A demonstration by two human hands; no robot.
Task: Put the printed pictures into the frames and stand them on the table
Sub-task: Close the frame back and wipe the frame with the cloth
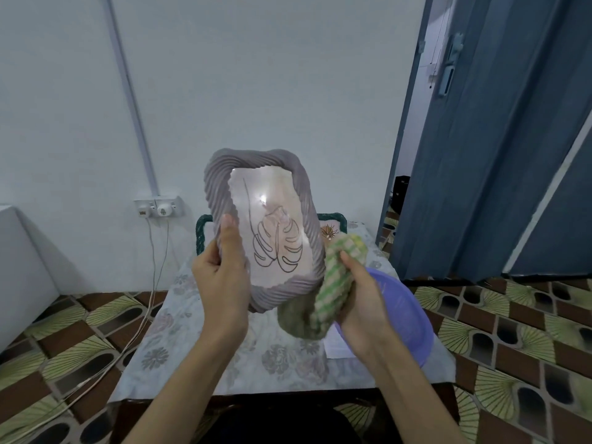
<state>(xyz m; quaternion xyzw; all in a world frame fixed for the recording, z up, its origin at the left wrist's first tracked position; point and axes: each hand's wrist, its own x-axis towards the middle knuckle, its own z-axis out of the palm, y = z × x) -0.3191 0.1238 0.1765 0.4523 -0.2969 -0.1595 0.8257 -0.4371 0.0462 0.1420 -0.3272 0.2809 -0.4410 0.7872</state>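
A grey ribbed picture frame (307,200) is held up above the table, tilted to the left, with a line drawing of a leaf (277,243) behind its glossy front. My left hand (222,274) grips the frame's lower left edge, thumb on the front. My right hand (358,302) holds a bunched green-and-white checked cloth (339,277) against the frame's lower right corner. Behind the held frame a dark green frame (201,233) stands at the table's back edge, mostly hidden.
The small table (192,357) has a floral cover. A purple plastic basin (405,312) sits at its right, with a white sheet of paper (336,346) beside it. Wall sockets (158,209) with hanging cables are at the left, a blue door (487,139) at the right.
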